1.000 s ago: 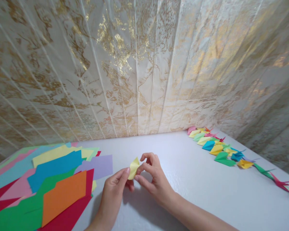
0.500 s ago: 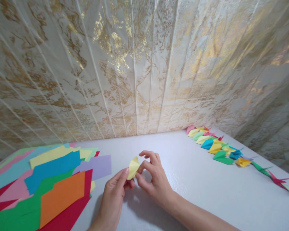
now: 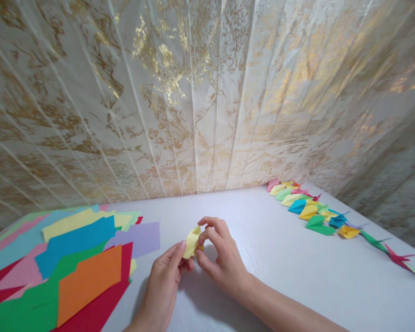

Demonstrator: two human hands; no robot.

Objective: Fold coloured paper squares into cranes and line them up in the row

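A small piece of folded yellow paper (image 3: 192,243) is held up over the white table, between my two hands. My left hand (image 3: 168,272) pinches its lower left side between thumb and fingers. On the right side, my right hand (image 3: 221,251) has its index finger and thumb curled at the paper's edge, gripping it. A darker yellow bit of the fold shows by the right fingertips. The exact shape of the fold is partly hidden by my fingers.
Loose sheets of coloured paper (image 3: 90,276) overlap across the left of the white table (image 3: 280,272). Folded paper cranes (image 3: 320,224) in several colours line the right edge. A white and gold patterned curtain (image 3: 193,115) hangs behind the table.
My right fingers have closed in on the paper's upper right edge, and the paper has tilted slightly to the right. My left hand has hardly moved.
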